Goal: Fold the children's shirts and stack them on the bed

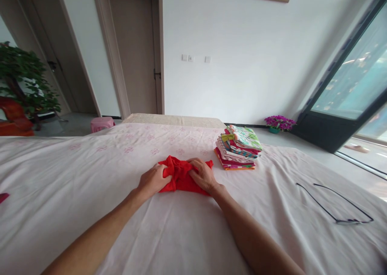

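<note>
A bright red cloth [183,182] lies bunched and partly folded on the pale pink sheet [169,234] in front of me. At its left end, my left hand [155,180] grips the fabric, with the fingers curled into a fold. My right hand [203,176] rests over the right part, its thumb and fingers pinching the cloth. Whether the cloth is a garment I cannot tell. Just beyond my right hand stands a neat stack of folded fabrics [238,150] in several colours and prints, a white and green leafy one on top.
Eyeglasses [352,220] lie unfolded at the right of the sheet. A dark pink item [3,197] shows at the left edge. Past the bed are a pink stool [102,124], a pot of purple flowers [281,123], a leafy plant [26,79] and a closed door [133,49].
</note>
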A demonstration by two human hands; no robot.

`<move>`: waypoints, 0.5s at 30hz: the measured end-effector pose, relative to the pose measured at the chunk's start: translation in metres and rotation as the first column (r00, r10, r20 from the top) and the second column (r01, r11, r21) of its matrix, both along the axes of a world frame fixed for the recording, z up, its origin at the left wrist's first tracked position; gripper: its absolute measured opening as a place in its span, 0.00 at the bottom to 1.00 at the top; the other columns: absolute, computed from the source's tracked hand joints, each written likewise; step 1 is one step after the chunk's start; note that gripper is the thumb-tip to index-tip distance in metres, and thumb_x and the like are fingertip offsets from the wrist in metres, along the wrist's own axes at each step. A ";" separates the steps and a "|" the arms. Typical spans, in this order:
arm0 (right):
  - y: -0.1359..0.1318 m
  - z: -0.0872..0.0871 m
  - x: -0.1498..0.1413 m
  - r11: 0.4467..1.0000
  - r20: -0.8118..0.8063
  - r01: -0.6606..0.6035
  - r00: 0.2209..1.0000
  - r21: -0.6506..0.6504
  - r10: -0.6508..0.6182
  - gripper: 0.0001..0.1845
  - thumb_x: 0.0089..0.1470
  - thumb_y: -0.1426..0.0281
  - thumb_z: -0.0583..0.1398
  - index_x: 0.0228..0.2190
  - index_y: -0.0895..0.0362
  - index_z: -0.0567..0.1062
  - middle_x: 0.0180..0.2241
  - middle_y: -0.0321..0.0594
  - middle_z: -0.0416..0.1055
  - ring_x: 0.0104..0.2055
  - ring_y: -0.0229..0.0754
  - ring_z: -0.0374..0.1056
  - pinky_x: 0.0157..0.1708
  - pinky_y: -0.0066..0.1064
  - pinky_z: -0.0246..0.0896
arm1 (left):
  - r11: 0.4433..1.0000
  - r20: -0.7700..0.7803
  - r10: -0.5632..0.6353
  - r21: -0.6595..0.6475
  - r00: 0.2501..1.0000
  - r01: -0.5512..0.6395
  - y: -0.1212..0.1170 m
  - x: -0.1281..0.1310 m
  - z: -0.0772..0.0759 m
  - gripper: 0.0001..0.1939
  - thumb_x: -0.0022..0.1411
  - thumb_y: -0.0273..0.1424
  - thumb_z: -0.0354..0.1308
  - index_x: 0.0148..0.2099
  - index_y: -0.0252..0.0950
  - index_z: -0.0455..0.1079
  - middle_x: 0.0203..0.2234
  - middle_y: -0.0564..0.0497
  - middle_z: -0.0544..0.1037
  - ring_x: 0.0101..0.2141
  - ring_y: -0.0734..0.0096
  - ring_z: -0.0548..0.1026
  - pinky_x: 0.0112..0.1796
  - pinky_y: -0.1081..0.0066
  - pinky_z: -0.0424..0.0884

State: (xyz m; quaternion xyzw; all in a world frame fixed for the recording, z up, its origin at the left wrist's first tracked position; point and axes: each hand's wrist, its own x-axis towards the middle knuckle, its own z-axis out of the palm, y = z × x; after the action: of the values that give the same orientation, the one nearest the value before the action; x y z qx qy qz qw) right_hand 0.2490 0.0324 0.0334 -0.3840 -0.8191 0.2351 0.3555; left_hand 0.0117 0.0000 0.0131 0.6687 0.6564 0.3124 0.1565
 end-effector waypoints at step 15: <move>0.000 0.002 -0.002 0.900 -0.047 -0.178 0.984 -0.398 0.174 0.19 0.52 0.56 0.63 0.39 0.57 0.77 0.35 0.41 0.76 0.32 0.38 0.70 0.31 0.28 0.62 | 0.987 0.828 0.162 -0.146 0.536 -0.073 0.006 -0.058 -0.013 0.21 0.50 0.47 0.61 0.36 0.34 0.74 0.26 0.48 0.81 0.31 0.59 0.80 0.32 0.66 0.75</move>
State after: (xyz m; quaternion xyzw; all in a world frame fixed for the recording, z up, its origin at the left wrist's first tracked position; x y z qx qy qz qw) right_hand 0.2468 0.0322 0.0352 -0.3720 -0.7830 0.4307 0.2510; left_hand -0.0463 0.0061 -0.0002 0.3849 0.5592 0.5721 0.4602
